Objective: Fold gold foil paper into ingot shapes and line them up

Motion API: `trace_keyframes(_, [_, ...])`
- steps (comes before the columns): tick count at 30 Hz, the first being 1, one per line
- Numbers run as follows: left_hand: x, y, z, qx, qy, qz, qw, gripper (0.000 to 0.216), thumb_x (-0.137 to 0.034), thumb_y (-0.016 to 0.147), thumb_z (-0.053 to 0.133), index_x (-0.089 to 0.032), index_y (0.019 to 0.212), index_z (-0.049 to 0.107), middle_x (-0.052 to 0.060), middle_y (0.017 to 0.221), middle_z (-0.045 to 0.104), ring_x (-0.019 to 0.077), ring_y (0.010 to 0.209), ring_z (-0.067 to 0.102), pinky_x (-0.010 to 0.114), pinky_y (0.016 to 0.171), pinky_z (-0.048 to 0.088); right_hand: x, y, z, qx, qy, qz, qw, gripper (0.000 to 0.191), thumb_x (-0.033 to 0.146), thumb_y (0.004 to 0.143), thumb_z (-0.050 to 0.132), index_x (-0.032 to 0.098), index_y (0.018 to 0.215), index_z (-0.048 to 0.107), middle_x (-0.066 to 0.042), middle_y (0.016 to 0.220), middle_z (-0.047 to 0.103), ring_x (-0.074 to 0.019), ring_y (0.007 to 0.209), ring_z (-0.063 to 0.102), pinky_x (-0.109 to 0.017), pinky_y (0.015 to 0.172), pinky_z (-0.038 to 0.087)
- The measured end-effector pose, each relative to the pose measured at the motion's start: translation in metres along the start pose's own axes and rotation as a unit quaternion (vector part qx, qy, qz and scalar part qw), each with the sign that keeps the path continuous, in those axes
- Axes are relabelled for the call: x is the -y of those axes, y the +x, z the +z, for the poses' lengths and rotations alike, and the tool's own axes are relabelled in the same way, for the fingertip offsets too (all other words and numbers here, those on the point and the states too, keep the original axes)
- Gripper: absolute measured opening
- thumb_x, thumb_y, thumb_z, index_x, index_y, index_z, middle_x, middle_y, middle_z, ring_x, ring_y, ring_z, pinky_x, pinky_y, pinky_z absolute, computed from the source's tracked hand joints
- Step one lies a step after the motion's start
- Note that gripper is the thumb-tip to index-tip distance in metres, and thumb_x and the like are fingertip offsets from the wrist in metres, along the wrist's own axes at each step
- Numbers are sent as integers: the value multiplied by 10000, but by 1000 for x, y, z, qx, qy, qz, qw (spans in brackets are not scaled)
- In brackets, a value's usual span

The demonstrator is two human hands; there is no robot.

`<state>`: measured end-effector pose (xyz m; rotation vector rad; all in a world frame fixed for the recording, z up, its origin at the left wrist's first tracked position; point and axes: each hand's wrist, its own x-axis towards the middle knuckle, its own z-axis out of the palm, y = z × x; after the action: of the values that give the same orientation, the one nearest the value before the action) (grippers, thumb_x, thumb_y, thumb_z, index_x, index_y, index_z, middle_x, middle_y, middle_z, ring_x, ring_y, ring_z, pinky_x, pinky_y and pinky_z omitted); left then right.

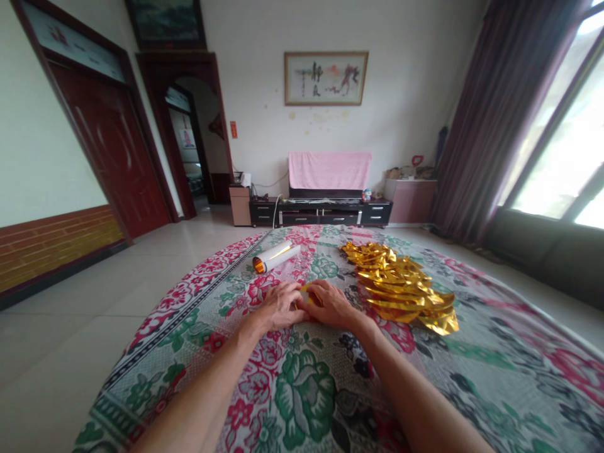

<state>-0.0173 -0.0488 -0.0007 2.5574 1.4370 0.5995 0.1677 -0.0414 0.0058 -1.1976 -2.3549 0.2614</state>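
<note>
Both my hands rest on a floral cloth that covers the table. My left hand and my right hand meet over a small piece of gold foil paper, fingers pressed down on it and mostly covering it. A heap of folded gold foil pieces lies just to the right of my right hand. A white roll with a gold inside lies beyond my left hand, apart from it.
Past the table's far edge stand a low dark TV cabinet with a pink cloth over it, and a red door at the left. A window with curtains fills the right side. Tiled floor lies to the left.
</note>
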Motion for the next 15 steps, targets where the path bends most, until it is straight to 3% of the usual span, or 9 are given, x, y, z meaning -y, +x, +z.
trace_keyframes(9, [-4, -1, -5, 13, -18, -13, 1000, 236, -412, 687, 640, -234, 842, 626, 50, 1311, 469, 263, 1236, 367, 473, 1011, 296, -4, 4, 7, -27, -2, 17, 999, 419, 561, 779, 474, 239, 1018, 598, -43, 1115, 567, -206, 1054, 499, -332, 891, 385])
trace_keyframes(15, [-5, 0, -7, -28, -45, -21, 998, 113, -312, 691, 636, -215, 743, 662, 55, 1231, 546, 227, 1170, 456, 386, 1001, 341, -3, 4, 7, -18, -5, 30, 999, 411, 507, 737, 536, 238, 1043, 590, -47, 1124, 558, -212, 1050, 498, -341, 893, 374])
